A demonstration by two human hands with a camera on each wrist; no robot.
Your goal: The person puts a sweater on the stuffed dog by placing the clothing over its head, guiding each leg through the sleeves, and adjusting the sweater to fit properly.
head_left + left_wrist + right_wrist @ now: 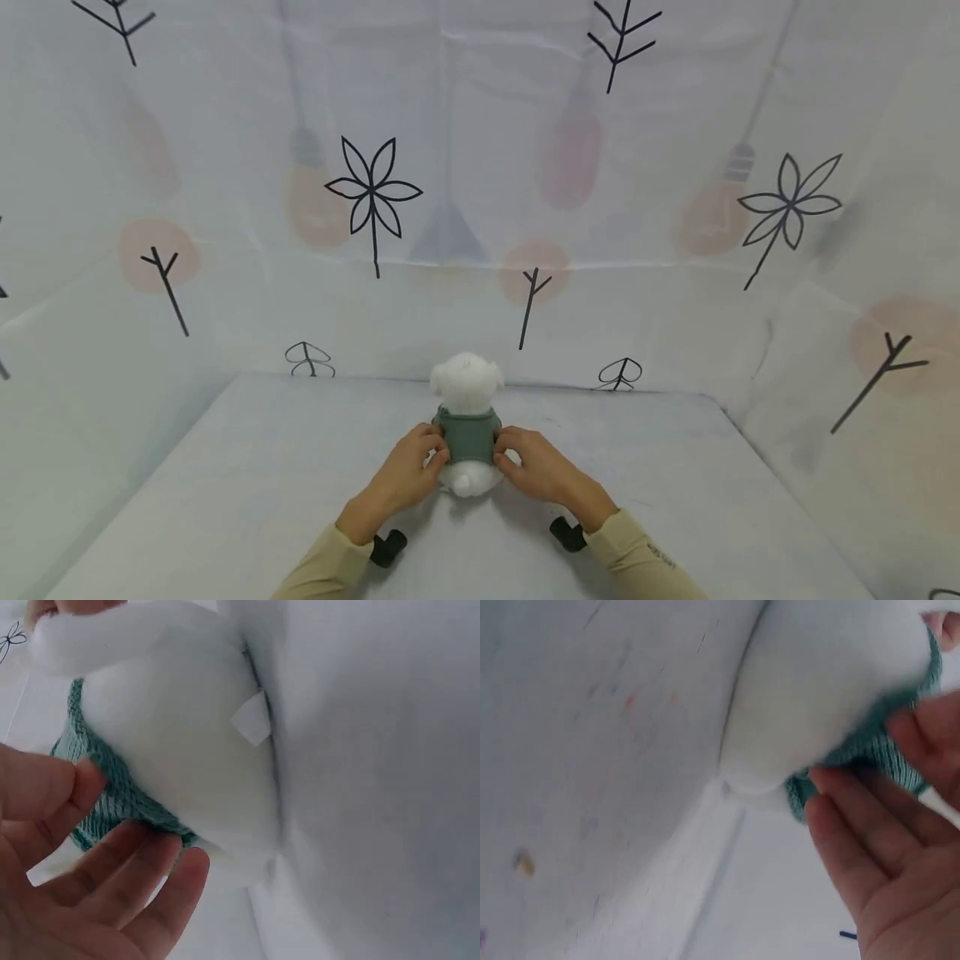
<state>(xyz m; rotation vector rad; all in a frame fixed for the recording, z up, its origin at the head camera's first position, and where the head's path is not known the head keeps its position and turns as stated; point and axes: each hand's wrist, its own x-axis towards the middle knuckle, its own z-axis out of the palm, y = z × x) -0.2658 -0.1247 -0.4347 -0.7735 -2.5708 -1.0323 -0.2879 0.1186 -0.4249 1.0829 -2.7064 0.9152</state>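
A white plush animal (467,379) sits upright on the table with its back and round tail (462,484) towards me. It wears a green knitted sweater (472,438). On the left side, my left hand (411,468) pinches the sweater's lower edge between thumb and fingers. My right hand (542,467) grips the matching edge on the right side. In the left wrist view the knit (112,791) lies between thumb and fingertips, and a small white tag (253,720) sticks out of the plush near the table. The toy's face is hidden.
The white-covered table (300,450) stretches out on both sides of the plush. Behind it hangs a pale cloth (465,317) printed with plants and lamps. Black wrist cameras (388,548) show beside the beige sleeves (326,562).
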